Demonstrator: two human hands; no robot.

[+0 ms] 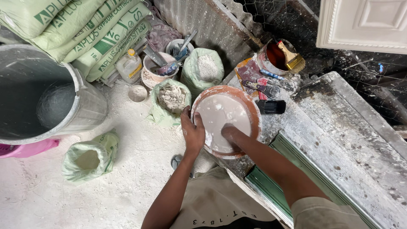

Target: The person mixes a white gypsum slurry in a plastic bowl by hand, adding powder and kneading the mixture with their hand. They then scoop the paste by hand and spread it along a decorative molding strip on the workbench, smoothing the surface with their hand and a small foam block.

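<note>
A: Where's the bowl (250,111)?

B: On the bench (339,140) edge, full of white paste (222,112). The left hand (193,131) clamps its near rim, fingers curled over, probably so it can't slide.

A: And the right hand (227,133)?

B: Sunk in the paste past the knuckles; I can't tell how its fingers lie.

A: Counts?

B: 1 bowl, 2 hands. On the floor, 3 open sacks (171,101), 1 big drum (46,97), 1 stack of full bags (85,29). 1 brush (290,57) rests in a can (271,57) beside the bowl, within reach.
</note>
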